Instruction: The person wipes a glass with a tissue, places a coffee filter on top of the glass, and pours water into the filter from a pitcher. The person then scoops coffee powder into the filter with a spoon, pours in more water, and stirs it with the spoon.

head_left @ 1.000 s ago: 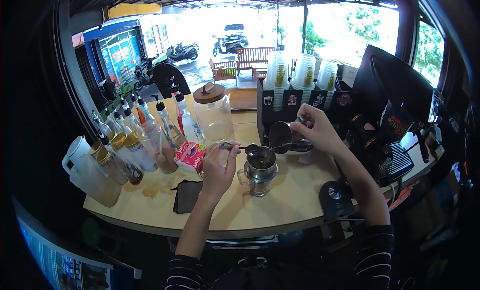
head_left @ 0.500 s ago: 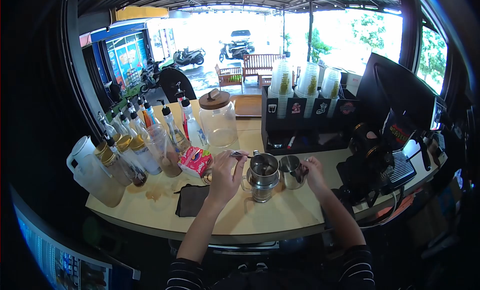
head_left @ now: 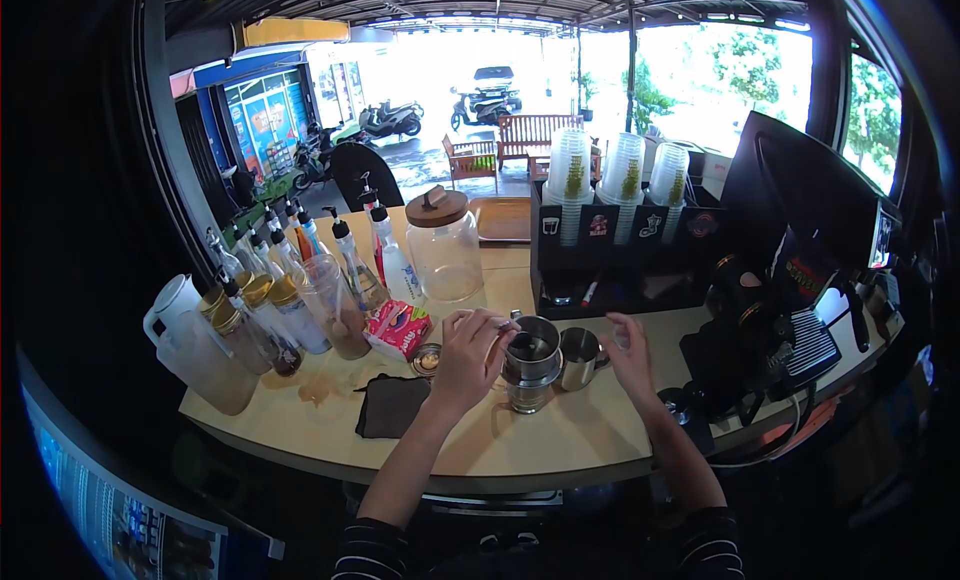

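Observation:
A metal drip coffee filter (head_left: 532, 346) sits on a glass mug (head_left: 527, 395) near the middle of the counter, with something dark inside it. At its left rim is my left hand (head_left: 470, 358), closed around a small spoon (head_left: 508, 326), of which only a shiny bit shows. Right of the filter stands a steel pitcher (head_left: 577, 362), upright on the counter. My right hand (head_left: 629, 355) is beside the pitcher's handle, fingers apart and holding nothing. A small round metal lid (head_left: 426, 358) lies left of my left hand.
A dark folded cloth (head_left: 390, 406) and a pink box (head_left: 399, 329) lie to the left. Syrup bottles, jars and a plastic jug (head_left: 195, 350) crowd the left end. Behind are a wood-lidded jar (head_left: 445, 255) and a black cup holder (head_left: 620, 260); a coffee grinder (head_left: 738, 290) stands right.
My right hand has let go of the pitcher's handle and opened. My left hand has turned, back upward, with the spoon close to the filter's rim. The view has shifted slightly.

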Available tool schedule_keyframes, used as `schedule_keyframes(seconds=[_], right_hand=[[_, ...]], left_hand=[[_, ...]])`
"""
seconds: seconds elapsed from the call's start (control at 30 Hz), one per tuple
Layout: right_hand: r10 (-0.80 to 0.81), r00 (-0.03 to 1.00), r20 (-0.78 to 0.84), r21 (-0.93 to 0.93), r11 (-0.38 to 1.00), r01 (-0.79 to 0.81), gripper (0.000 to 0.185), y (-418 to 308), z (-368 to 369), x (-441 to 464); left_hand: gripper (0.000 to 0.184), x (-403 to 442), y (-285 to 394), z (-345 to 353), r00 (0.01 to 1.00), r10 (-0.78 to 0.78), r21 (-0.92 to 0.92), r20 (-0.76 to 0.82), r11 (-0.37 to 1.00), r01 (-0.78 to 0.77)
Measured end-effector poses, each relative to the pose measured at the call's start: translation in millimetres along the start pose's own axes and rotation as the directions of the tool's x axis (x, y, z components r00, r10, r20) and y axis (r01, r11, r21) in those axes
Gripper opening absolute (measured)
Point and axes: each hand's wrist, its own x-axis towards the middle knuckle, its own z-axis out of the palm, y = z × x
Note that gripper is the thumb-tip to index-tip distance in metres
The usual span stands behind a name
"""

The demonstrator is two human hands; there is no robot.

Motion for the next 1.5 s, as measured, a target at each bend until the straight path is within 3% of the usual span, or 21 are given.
schedule_keyframes(seconds=[0.07, 0.1, 0.17, 0.2, 0.27, 0.3, 0.37, 0.43, 0.47, 0.53, 0.6, 0.67, 1.13, 1.2, 1.5], right_hand=[[-0.183, 0.961, 0.208, 0.275, 0.954, 0.122, 0.042, -61.9, -7.0, 2.7], [-0.18, 0.961, 0.208, 0.273, 0.955, 0.12, 0.042, -90.0, -10.7, -0.6], [-0.37, 0.848, 0.38, 0.339, 0.909, 0.245, 0.044, -130.6, -11.5, -6.8], [-0.365, 0.849, 0.381, 0.337, 0.91, 0.24, 0.044, -132.2, -6.0, -5.1], [-0.668, 0.671, 0.321, 0.274, 0.744, 0.61, 0.034, -131.7, 4.0, -3.0], [-0.601, 0.723, 0.341, 0.282, 0.799, 0.531, 0.02, -144.1, 0.8, -6.6], [-0.578, 0.729, 0.367, 0.206, 0.814, 0.543, 0.016, -136.8, -3.6, -4.8], [-0.559, 0.731, 0.393, 0.133, 0.821, 0.556, 0.013, -134.5, -4.1, -2.2], [-0.542, 0.745, 0.389, 0.129, 0.833, 0.538, 0.01, -135.7, -4.2, -0.3], [-0.519, 0.761, 0.389, 0.122, 0.848, 0.515, 0.007, -135.2, -2.9, 1.5], [-0.576, 0.701, 0.42, 0.183, 0.81, 0.557, 0.007, -134.0, 1.6, 4.4], [-0.56, 0.711, 0.426, 0.154, 0.819, 0.552, 0.007, -137.0, -3.0, 8.6], [-0.559, 0.702, 0.442, 0.203, 0.824, 0.529, 0.005, -142.1, 6.9, 6.5], [-0.477, 0.763, 0.436, 0.204, 0.878, 0.433, 0.004, -137.5, 7.7, 9.7], [-0.535, 0.734, 0.418, 0.136, 0.836, 0.532, 0.007, -137.8, 5.5, 2.8]], left_hand=[[0.01, 2.7, 4.2, 5.2, 1.0, 0.019, 0.019, 0.015, 1.0, -0.02], [0.012, 4.6, 8.6, 8.6, 0.998, 0.053, 0.031, 0.042, 0.998, -0.054], [0.014, 5.2, 15.5, 14.2, 0.994, 0.085, 0.037, 0.075, 0.995, -0.087], [0.016, 4.3, 18.0, 16.3, 0.992, 0.097, 0.042, 0.085, 0.994, -0.101], [0.017, -0.2, 17.9, 18.9, 0.989, 0.105, 0.043, 0.099, 0.993, -0.11], [0.026, -3.7, 14.7, 20.5, 0.994, 0.074, 0.013, 0.079, 0.997, -0.075], [0.036, -8.9, 12.3, 23.0, 0.997, 0.041, -0.016, 0.06, 0.999, -0.04], [0.064, -16.4, 13.6, 25.7, 0.946, -0.32, -0.317, -0.051, 0.903, 0.288], [0.064, -20.2, 12.2, 29.0, 0.945, -0.324, -0.317, -0.05, 0.902, 0.293], [0.086, -29.5, 7.1, 40.3, 0.905, -0.421, -0.355, 0.058, 0.839, 0.413], [0.084, -32.9, 5.8, 47.6, 0.873, -0.472, -0.423, 0.123, 0.771, 0.476], [0.082, -32.8, 4.3, 47.2, 0.846, -0.491, -0.422, 0.207, 0.736, 0.53], [0.073, -32.3, 3.7, 46.7, 0.874, -0.472, -0.429, 0.12, 0.769, 0.474], [0.073, -32.4, 4.8, 45.7, 0.88, -0.461, -0.408, 0.118, 0.785, 0.466], [0.076, -32.5, 4.6, 44.4, 0.871, -0.46, -0.419, 0.172, 0.766, 0.487]])
